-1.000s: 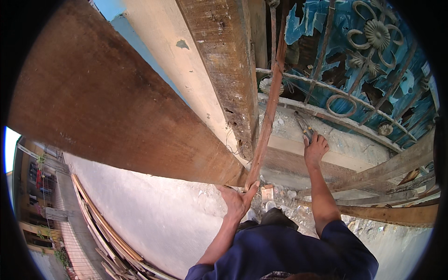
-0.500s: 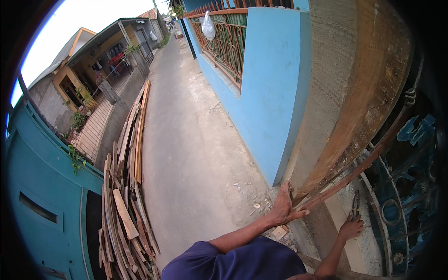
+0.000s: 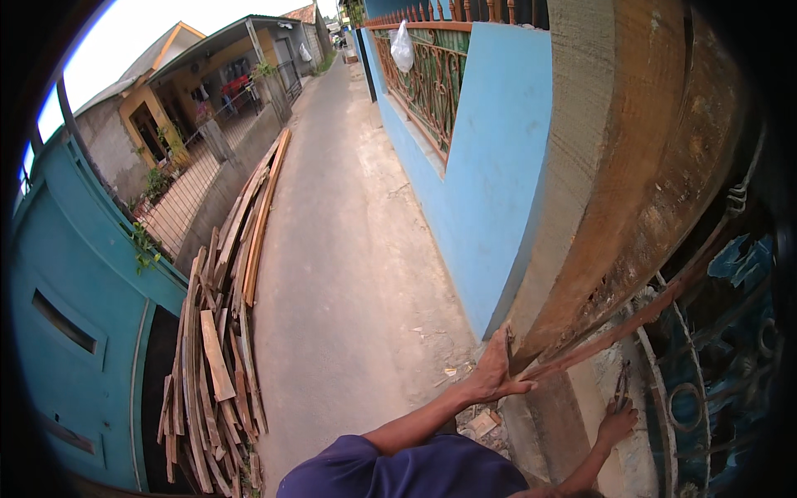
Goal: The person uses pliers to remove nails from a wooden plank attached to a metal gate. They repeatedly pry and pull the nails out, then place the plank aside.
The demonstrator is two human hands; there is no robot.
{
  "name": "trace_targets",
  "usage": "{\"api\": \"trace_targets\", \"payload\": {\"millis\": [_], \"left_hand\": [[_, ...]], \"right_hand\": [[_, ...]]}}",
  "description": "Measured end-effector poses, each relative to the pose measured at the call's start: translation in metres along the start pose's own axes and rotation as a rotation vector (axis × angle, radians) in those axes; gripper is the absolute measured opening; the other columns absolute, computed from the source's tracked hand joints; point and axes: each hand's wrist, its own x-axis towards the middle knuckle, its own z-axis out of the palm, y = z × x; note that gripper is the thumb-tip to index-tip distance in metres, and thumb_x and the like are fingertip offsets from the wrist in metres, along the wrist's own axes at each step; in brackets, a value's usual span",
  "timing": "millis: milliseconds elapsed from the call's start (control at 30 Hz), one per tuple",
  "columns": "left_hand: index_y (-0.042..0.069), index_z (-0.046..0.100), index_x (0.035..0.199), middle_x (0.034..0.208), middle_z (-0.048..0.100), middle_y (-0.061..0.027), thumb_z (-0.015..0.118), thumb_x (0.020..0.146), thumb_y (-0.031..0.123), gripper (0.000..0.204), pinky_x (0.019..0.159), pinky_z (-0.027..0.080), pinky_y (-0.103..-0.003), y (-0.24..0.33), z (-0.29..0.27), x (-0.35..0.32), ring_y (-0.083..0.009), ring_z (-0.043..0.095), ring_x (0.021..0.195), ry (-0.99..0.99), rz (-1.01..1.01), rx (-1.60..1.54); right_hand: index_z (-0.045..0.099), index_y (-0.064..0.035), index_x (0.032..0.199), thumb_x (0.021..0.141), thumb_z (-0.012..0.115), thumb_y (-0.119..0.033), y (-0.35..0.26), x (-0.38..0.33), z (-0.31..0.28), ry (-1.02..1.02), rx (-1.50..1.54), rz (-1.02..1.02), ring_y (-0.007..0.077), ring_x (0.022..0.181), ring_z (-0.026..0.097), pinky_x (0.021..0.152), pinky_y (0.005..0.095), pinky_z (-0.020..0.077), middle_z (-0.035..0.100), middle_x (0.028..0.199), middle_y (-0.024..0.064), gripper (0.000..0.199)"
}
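Observation:
My left hand is braced around the lower edge of a thick wooden beam; its thumb points right and the other fingers run up the beam's left side. A thin reddish wood strip slants up to the right from beside that thumb. Lower right, my right hand is closed on the handles of pincers, whose dark head points away from me. The pincers are over a pale concrete ledge, next to a metal gate.
The ornate metal gate with torn blue sheeting stands at right. A light-blue wall rises beyond the beam. Along the left of the paved lane lies a long pile of wood planks, beside a teal gate. Rubble lies below my left forearm.
The view has swung slightly, so the lane and houses sit farther right. My right hand, with the pincers, is a little lower and more to the left. My left hand stays on the beam.

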Motion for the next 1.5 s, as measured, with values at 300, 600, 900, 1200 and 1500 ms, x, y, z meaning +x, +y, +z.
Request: {"api": "trace_targets", "payload": {"millis": [300, 600, 900, 1200, 1500], "left_hand": [[-0.010, -0.002, 0.149, 0.147, 0.022, -0.0339, 0.083, 0.072, 0.048, 0.128, 0.117, 0.025, -0.049, 0.005, 0.001, 0.002, -0.0475, 0.027, 0.139, 0.012, 0.031, -0.005], [-0.006, 0.005, 0.149, 0.142, 0.029, -0.0302, 0.087, 0.069, 0.041, 0.123, 0.114, 0.028, -0.048, 0.013, -0.006, 0.010, -0.0445, 0.031, 0.135, -0.011, 0.044, -0.078], [-0.007, 0.006, 0.148, 0.141, 0.030, -0.0307, 0.087, 0.069, 0.041, 0.123, 0.113, 0.029, -0.048, 0.005, -0.001, 0.006, -0.0453, 0.033, 0.134, 0.048, 0.089, -0.055], [-0.010, 0.007, 0.147, 0.139, 0.032, -0.0325, 0.088, 0.068, 0.039, 0.123, 0.111, 0.032, -0.049, 0.006, 0.000, 0.008, -0.0459, 0.037, 0.131, 0.065, 0.091, -0.032], [-0.014, 0.011, 0.141, 0.139, 0.035, -0.0325, 0.092, 0.065, 0.040, 0.123, 0.110, 0.033, -0.046, 0.008, 0.005, 0.000, -0.0395, 0.041, 0.130, 0.022, -0.139, -0.036]], "right_hand": [[0.051, -0.0103, 0.136, 0.093, 0.064, -0.037, 0.012, 0.003, 0.004, 0.010, 0.072, -0.042, 0.0310, 0.117, 0.052, 0.092, 0.0528, 0.0461, 0.053, 0.122, 0.0121, 0.052], [0.053, -0.0104, 0.134, 0.090, 0.069, -0.034, 0.009, 0.007, 0.005, 0.028, 0.092, -0.037, 0.0337, 0.114, 0.052, 0.091, 0.0538, 0.0459, 0.053, 0.121, 0.0117, 0.052], [0.052, -0.0111, 0.136, 0.092, 0.067, -0.033, -0.002, 0.004, -0.004, -0.028, 0.075, -0.004, 0.0328, 0.116, 0.051, 0.091, 0.0544, 0.0444, 0.052, 0.123, 0.0124, 0.051], [0.053, -0.0119, 0.137, 0.092, 0.067, -0.036, 0.007, 0.003, 0.006, 0.010, 0.075, -0.005, 0.0319, 0.115, 0.051, 0.092, 0.0536, 0.0428, 0.052, 0.122, 0.0126, 0.052], [0.055, -0.0109, 0.136, 0.090, 0.069, -0.036, -0.002, 0.006, 0.000, 0.002, 0.168, -0.014, 0.0304, 0.117, 0.048, 0.097, 0.0495, 0.0362, 0.053, 0.123, 0.0118, 0.054]]}}
